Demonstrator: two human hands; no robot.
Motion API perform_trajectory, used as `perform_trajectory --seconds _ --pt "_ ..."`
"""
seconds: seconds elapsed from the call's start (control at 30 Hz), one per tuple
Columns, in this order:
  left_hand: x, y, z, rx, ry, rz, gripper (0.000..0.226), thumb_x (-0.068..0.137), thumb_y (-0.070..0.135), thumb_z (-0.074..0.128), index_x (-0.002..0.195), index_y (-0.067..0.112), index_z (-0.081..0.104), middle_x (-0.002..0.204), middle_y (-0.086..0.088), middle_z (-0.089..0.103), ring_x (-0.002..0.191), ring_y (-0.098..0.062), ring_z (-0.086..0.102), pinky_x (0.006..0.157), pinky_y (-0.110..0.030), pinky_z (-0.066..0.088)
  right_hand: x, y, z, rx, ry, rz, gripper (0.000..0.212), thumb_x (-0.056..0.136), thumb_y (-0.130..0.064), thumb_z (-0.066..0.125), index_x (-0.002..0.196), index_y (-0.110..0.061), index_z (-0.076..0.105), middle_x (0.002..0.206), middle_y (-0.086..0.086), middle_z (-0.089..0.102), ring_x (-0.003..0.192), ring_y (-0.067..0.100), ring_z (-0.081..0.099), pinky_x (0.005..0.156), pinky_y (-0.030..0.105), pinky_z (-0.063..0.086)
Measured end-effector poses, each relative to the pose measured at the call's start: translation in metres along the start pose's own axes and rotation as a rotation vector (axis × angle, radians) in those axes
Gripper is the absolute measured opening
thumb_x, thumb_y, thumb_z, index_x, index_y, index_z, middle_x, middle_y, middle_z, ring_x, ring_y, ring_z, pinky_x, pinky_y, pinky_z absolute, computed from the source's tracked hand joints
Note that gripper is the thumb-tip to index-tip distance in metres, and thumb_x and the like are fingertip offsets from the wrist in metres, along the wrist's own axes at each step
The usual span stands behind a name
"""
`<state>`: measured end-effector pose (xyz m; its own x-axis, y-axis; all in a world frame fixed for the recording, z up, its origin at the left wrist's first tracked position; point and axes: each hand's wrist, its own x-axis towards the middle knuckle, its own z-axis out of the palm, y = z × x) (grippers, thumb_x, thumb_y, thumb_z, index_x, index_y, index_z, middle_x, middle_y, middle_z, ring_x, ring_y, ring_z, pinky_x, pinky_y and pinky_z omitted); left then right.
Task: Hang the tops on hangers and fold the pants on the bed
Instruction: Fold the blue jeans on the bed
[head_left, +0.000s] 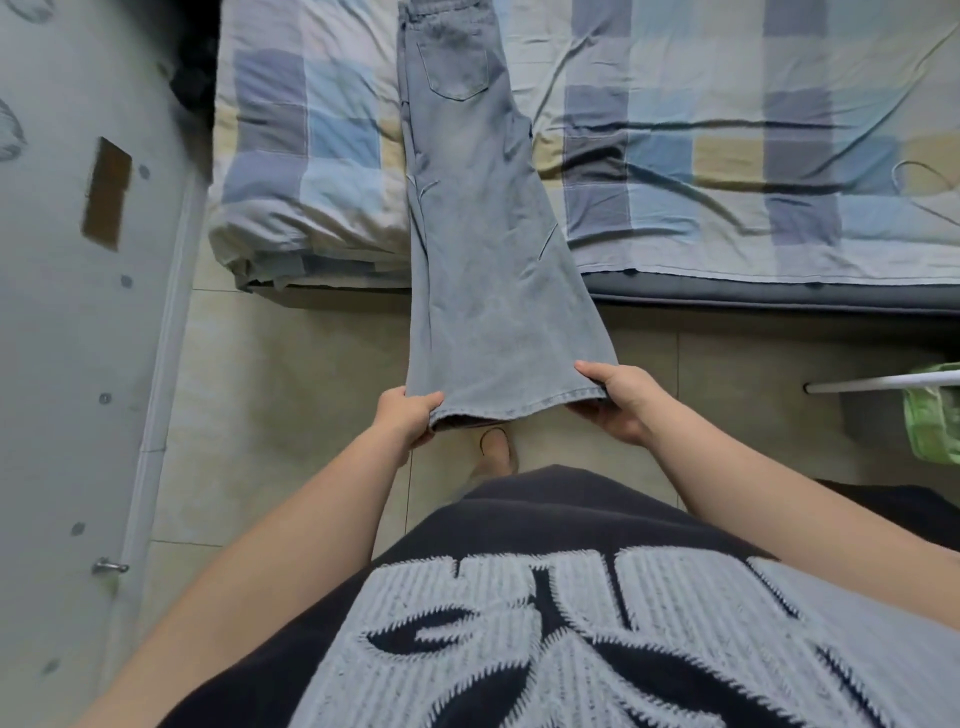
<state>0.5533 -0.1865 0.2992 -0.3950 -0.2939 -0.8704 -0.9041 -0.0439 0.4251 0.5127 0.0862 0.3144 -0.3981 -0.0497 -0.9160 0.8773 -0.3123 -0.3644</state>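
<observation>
This was a bedroom in a home. A low bed (753, 296) carried a checked sheet (727, 156) in blue, grey and cream, with a matching folded quilt (291, 156) at its left end. Pale floor tiles (291, 389) ran along the bed's near edge, a pale door (67, 364) stood left of it, and jeans (467, 234) lay across it.

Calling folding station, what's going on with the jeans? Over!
Left hand and right hand each grip a hem corner. Jeans doubled lengthwise, waist on bed, legs off its edge. Quilt alongside, not blocking.
</observation>
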Motion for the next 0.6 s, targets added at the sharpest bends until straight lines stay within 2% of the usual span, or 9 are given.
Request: perform_trajectory --seconds 0.13,0.2,0.3,0.37,0.43,0.57,0.6 --pt "-0.024 -0.058 0.007 -0.011 0.011 -0.022 0.018 0.095 0.018 0.068 0.112 0.013 0.063 0.092 -0.003 0.068 0.075 -0.018 0.062 0.062 -0.027 0.052 -0.020 0.046 -0.029 -0.018 0.003 0.028 0.013 0.094 -0.007 0.065 0.106 -0.001 0.066 0.096 0.013 0.076 0.090 0.026 0.072 0.073 0.039 0.060" --pt "-0.034 -0.085 0.007 -0.003 -0.003 -0.060 0.020 0.095 0.018 0.068 0.113 0.013 0.063 0.090 -0.003 0.068 0.072 -0.017 0.061 0.059 -0.026 0.051 -0.028 0.072 -0.047 -0.024 0.026 0.063 0.013 0.094 -0.007 0.066 0.105 -0.001 0.065 0.097 0.014 0.075 0.091 0.028 0.071 0.076 0.040 0.060" --pt "-0.049 -0.120 0.002 0.042 -0.035 -0.119 0.025 0.094 0.018 0.069 0.117 0.009 0.064 0.087 -0.005 0.069 0.068 -0.018 0.061 0.058 -0.027 0.051 -0.037 0.106 -0.069 -0.051 0.038 0.126 0.017 0.093 -0.007 0.066 0.108 0.001 0.064 0.100 0.017 0.074 0.090 0.029 0.071 0.071 0.040 0.060" --pt "-0.057 -0.135 -0.002 0.066 -0.049 -0.141 0.033 0.093 0.016 0.071 0.123 0.003 0.064 0.101 -0.010 0.073 0.083 -0.027 0.069 0.078 -0.039 0.059 -0.042 0.124 -0.078 -0.068 0.037 0.164 0.020 0.093 -0.008 0.067 0.110 0.002 0.063 0.103 0.019 0.073 0.091 0.031 0.071 0.072 0.041 0.060" --pt "-0.065 -0.142 -0.005 0.067 -0.042 -0.148 0.038 0.092 0.014 0.072 0.126 0.001 0.062 0.113 -0.015 0.072 0.098 -0.034 0.071 0.094 -0.049 0.056 -0.045 0.134 -0.082 -0.082 0.038 0.184 0.023 0.092 -0.009 0.069 0.110 0.003 0.063 0.103 0.020 0.073 0.091 0.031 0.071 0.073 0.041 0.061" --pt "-0.071 -0.124 -0.004 -0.025 -0.073 -0.188 0.032 0.093 0.015 0.071 0.121 0.002 0.065 0.113 -0.017 0.073 0.107 -0.040 0.069 0.100 -0.055 0.052 -0.044 0.119 -0.079 -0.087 0.019 0.165 0.021 0.092 -0.009 0.069 0.108 0.004 0.064 0.098 0.019 0.074 0.086 0.030 0.072 0.069 0.040 0.062" --pt "-0.072 -0.116 -0.003 -0.059 -0.081 -0.205 0.025 0.094 0.016 0.069 0.116 0.003 0.067 0.106 -0.015 0.075 0.100 -0.035 0.072 0.097 -0.051 0.056 -0.042 0.111 -0.076 -0.076 0.018 0.153 0.020 0.092 -0.008 0.068 0.108 0.003 0.064 0.100 0.019 0.074 0.087 0.031 0.072 0.070 0.040 0.062"
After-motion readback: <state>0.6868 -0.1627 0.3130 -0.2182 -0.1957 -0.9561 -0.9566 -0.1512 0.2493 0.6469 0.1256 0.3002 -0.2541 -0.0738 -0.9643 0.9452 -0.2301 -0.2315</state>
